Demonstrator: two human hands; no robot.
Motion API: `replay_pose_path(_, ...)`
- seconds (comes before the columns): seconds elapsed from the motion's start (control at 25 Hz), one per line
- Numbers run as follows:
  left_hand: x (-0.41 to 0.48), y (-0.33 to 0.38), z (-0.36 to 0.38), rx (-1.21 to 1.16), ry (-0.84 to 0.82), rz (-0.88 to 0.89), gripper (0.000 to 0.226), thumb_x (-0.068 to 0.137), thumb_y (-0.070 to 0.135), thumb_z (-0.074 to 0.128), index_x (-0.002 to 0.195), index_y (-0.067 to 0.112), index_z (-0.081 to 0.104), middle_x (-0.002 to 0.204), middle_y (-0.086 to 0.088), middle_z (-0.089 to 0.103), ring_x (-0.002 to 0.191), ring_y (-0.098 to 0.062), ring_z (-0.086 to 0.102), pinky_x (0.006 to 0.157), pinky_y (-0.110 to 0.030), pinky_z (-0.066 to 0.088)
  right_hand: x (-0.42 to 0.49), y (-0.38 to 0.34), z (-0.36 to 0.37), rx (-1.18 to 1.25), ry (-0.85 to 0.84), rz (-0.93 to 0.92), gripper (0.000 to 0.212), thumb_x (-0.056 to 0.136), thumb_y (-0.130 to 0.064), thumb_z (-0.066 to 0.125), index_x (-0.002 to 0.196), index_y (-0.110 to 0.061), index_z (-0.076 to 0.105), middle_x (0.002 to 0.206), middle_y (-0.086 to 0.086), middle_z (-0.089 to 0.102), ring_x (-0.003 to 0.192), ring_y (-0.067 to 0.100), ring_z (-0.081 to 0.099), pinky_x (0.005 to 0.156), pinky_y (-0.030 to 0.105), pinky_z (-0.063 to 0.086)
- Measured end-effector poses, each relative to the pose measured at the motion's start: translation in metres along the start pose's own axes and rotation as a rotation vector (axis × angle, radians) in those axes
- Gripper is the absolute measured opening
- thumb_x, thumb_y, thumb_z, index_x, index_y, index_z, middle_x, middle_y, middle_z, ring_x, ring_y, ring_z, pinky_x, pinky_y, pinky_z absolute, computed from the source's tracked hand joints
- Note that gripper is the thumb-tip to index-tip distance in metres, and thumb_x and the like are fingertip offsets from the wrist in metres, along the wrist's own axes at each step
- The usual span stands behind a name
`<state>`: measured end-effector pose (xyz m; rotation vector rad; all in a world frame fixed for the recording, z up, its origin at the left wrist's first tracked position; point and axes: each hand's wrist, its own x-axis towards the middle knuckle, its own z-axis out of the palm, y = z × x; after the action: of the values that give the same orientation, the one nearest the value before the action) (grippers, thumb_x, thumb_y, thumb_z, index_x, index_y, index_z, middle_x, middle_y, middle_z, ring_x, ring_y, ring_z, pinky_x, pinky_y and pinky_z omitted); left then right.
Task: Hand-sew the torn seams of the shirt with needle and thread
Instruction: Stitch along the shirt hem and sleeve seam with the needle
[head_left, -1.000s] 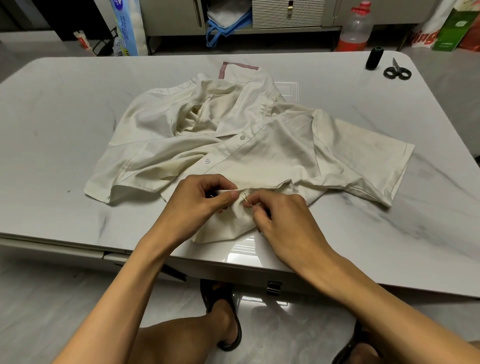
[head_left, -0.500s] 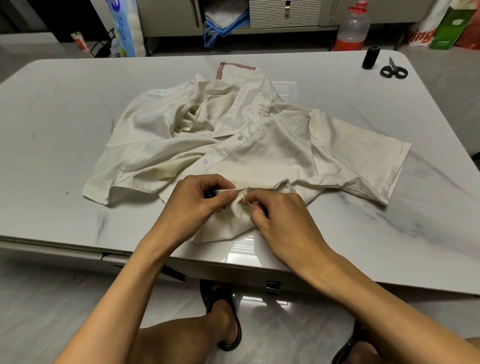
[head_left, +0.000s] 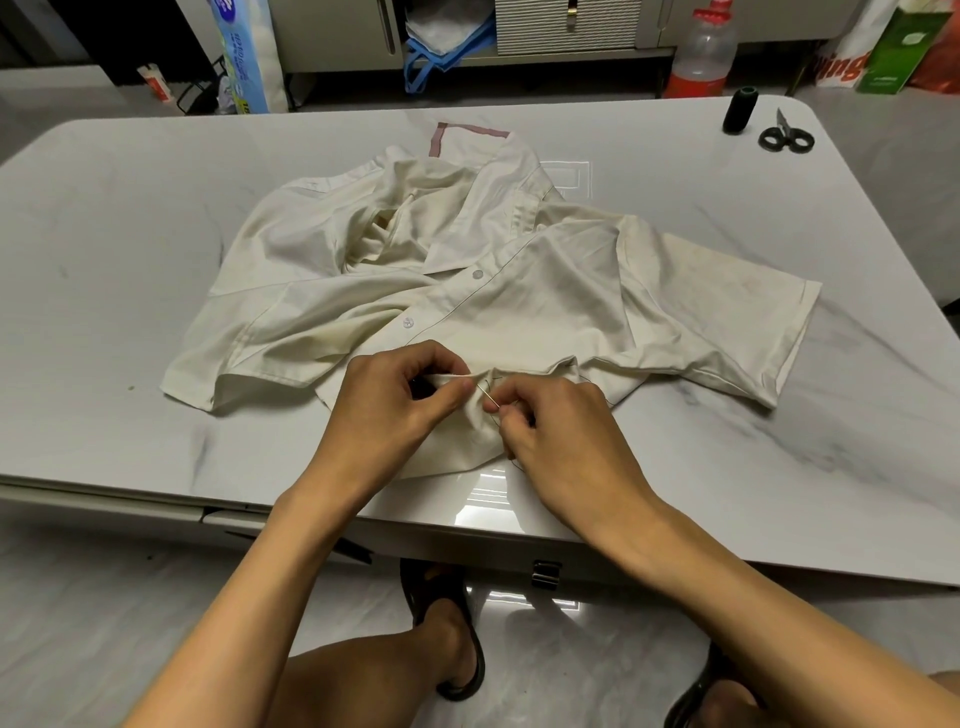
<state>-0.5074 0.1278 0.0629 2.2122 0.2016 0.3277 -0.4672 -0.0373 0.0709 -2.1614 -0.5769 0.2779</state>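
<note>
A cream short-sleeved shirt (head_left: 519, 291) lies crumpled on the white marble table (head_left: 130, 234). At its near hem my left hand (head_left: 389, 410) pinches a fold of the fabric between thumb and fingers. My right hand (head_left: 561, 436) sits close beside it, thumb and forefinger shut on a thin needle (head_left: 490, 396) that slants up to the left into the pinched fold. A dark thread curls on the cloth just under my right hand.
A black thread spool (head_left: 736, 110) and small black scissors (head_left: 785, 136) sit at the table's far right corner. Beyond the table are a red-capped bottle (head_left: 702, 52), a blue package and cabinets. My legs and sandals are under the near edge.
My right hand has shifted slightly down and right, so more of the needle shows between the two hands. My left hand keeps its pinch on the fold.
</note>
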Motion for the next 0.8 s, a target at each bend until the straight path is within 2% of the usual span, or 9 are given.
replay_pose_path(0.16, -0.001, 0.0, 0.002, 0.041, 0.047, 0.055, 0.006, 0.086, 0.016, 0.077, 0.082, 0.018, 0.073, 0.07, 0.008, 0.068, 0.063, -0.01, 0.06, 0.061, -0.014, 0.042, 0.002, 0.001, 0.002, 0.052, 0.013, 0.047, 0.024, 0.089, -0.011, 0.049, 0.086, -0.018, 0.072, 0.06, 0.005, 0.064, 0.062, 0.02, 0.06, 0.067, 0.036, 0.048)
replay_pose_path(0.4, -0.003, 0.003, 0.006, 0.207, 0.147, 0.273, 0.006, 0.085, 0.009, 0.076, 0.086, 0.011, 0.071, 0.072, 0.007, 0.067, 0.067, -0.009, 0.059, 0.063, -0.005, 0.036, 0.002, 0.001, 0.003, 0.158, 0.03, 0.099, 0.02, 0.091, -0.012, 0.054, 0.09, -0.017, 0.073, 0.06, -0.002, 0.066, 0.053, 0.004, 0.055, 0.064, 0.027, 0.051)
replay_pose_path(0.6, -0.003, 0.002, 0.01, 0.359, 0.208, 0.484, 0.005, 0.087, 0.012, 0.072, 0.088, 0.007, 0.071, 0.075, 0.001, 0.069, 0.069, -0.008, 0.057, 0.066, -0.015, 0.042, 0.002, -0.002, 0.001, 0.245, 0.059, 0.134, 0.02, 0.093, -0.011, 0.053, 0.083, -0.018, 0.069, 0.056, -0.004, 0.064, 0.05, 0.005, 0.055, 0.053, 0.025, 0.046)
replay_pose_path(0.68, -0.003, 0.003, 0.011, 0.373, 0.192, 0.515, 0.006, 0.089, 0.014, 0.071, 0.088, 0.008, 0.071, 0.077, 0.001, 0.069, 0.069, -0.011, 0.059, 0.065, -0.022, 0.045, 0.002, -0.003, 0.0, 0.245, 0.073, 0.129, 0.022, 0.094, -0.01, 0.053, 0.079, -0.018, 0.067, 0.056, -0.003, 0.063, 0.049, 0.007, 0.055, 0.051, 0.023, 0.046)
replay_pose_path(0.8, -0.003, 0.003, 0.013, 0.359, 0.187, 0.511, 0.008, 0.091, 0.015, 0.069, 0.089, 0.008, 0.071, 0.078, 0.002, 0.07, 0.071, -0.01, 0.059, 0.066, -0.02, 0.045, 0.002, -0.002, 0.0, 0.257, 0.07, 0.118, 0.022, 0.095, -0.01, 0.052, 0.079, -0.017, 0.065, 0.059, -0.002, 0.065, 0.051, 0.007, 0.057, 0.053, 0.021, 0.047)
